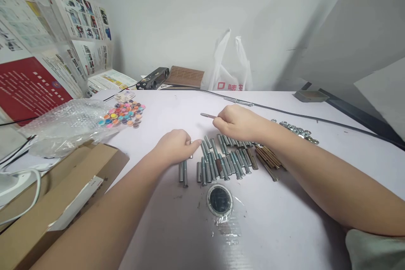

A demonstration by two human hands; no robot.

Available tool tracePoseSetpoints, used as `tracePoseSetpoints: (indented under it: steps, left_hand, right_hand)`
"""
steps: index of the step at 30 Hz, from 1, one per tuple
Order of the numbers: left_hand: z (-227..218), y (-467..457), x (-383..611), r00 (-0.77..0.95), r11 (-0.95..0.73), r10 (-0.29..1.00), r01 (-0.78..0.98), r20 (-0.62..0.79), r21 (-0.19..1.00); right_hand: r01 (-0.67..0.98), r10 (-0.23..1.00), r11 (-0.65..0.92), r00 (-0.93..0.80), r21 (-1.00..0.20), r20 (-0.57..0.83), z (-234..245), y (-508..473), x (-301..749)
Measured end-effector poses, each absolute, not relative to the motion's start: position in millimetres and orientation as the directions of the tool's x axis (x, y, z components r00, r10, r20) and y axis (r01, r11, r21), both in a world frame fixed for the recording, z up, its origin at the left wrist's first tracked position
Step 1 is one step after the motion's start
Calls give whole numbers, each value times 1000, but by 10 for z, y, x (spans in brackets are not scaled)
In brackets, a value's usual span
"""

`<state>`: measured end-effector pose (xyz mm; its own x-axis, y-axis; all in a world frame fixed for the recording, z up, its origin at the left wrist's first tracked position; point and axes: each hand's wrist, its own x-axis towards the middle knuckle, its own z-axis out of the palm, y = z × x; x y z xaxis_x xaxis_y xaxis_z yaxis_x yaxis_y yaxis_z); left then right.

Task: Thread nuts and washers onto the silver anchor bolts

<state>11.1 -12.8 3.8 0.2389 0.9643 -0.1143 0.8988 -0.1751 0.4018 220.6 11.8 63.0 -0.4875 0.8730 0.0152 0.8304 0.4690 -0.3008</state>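
My right hand (232,120) is closed around a slim metal bolt (208,115), which sticks out to the left above the table. The far end of this bolt is hidden in the fingers. To its left, my left hand (175,147) pinches a short silver metal piece (191,155), mostly covered by the thumb. Beneath and between both hands lie rows of silver metal sleeves and bolts (207,168). Two silver pieces (183,173) lie apart just below my left hand. Brass-coloured rods (267,160) are bunched under my right forearm.
Metal nuts (297,129) are scattered beyond my right forearm. A round dark disc (219,200) is taped to the table in front. Colourful discs (126,114), bubble wrap (72,122) and a cardboard box (72,185) sit left. A black cable (278,111) crosses the back, before a white bag (228,67).
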Motion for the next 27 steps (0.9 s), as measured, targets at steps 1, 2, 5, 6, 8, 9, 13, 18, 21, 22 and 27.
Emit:
tracePoseSetpoints:
  steps: [1,2,5,6,8,9,13,18,21,22,27]
  left_hand:
    - [48,-137,101,268,-196,954,895,-132,400]
    - [59,-149,91,301,-219,941,890,-153,401]
    - [97,-195,74,387,-280,899,869,-206,408]
    - [110,-211,75,404,-295,889,866,-214,404]
    - [134,-242,86,415,-315,883,869,-218,381]
    - [144,-254,92,416,-321,884,873,-215,368]
    - [160,-255,95,389,-307,902,881,-185,360]
    - [101,-126,75,224,-194,974,755,32,626]
    - [72,-64,95,188,-187,977,505,103,843]
    - [74,-58,107,167,-186,978,440,124,879]
    - [146,-100,137,42,-184,983,347,181,919]
  right_hand:
    - [832,873,471,-487,-293,21,630,117,2211]
    - [835,874,472,-486,-284,25,631,117,2214]
    - [838,873,476,-488,-268,26,645,107,2218]
    - [836,871,479,-490,-266,29,652,101,2218]
    - [833,869,485,-494,-267,38,669,90,2219]
    - [831,868,486,-494,-270,44,678,86,2222]
    - [819,861,499,-506,-284,53,702,87,2238]
    - [794,837,535,-544,-290,54,649,51,2185]
    - [748,785,586,-619,-313,-8,605,-42,2101]
    - [729,761,602,-647,-325,-41,606,-78,2081]
    - [733,707,598,-673,-325,-216,740,-129,2205]
